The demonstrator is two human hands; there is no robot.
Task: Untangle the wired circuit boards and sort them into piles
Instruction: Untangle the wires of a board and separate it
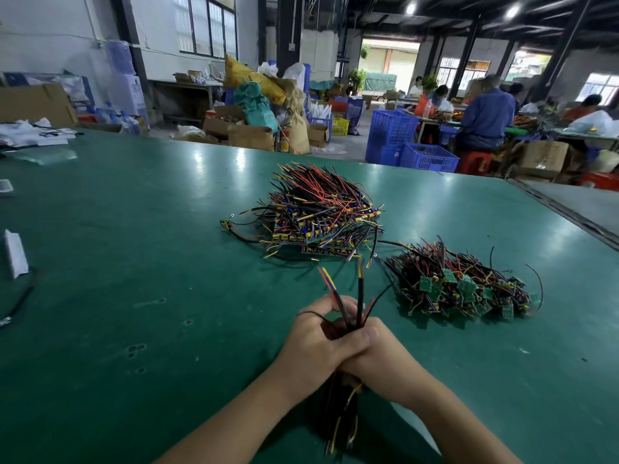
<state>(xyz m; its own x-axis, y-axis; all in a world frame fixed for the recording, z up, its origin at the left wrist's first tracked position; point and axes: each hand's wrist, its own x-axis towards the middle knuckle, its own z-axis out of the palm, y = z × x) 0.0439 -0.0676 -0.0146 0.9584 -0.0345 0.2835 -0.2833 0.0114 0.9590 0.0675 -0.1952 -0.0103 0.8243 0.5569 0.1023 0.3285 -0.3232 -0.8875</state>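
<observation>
Head view: locate left grip (313,343) and right grip (373,351) pressed together at near centre of desk (134,249), both curled tight round one bundle (359,298) of wires. See red, black, yellow and purple wire ends fanning up above the knuckles, and blurred tails hanging below the wrists toward the frame bottom. Cannot confirm any board inside the bundle: hidden within the grips. Cannot tell how the two grips overlap where they meet.

Find far pile (321,216) beyond the grips, mid-desk: flat stack of boards with yellow and blue parts, mostly buried under loose wires, board count unreadable. Find near pile (462,286) right of the grips, just beside far pile: tangled wires with small green boards showing through. Contact with the bundle's outer wires: cannot tell. Note black wire (390,243) running between the two piles, ends lost in both.

Note white piece (15,254) and dark strip (16,304) at left edge, both cut off and unidentifiable. Beyond desk: blue crates (412,145), boxes (249,135), seated people (485,118), all small and soft.
</observation>
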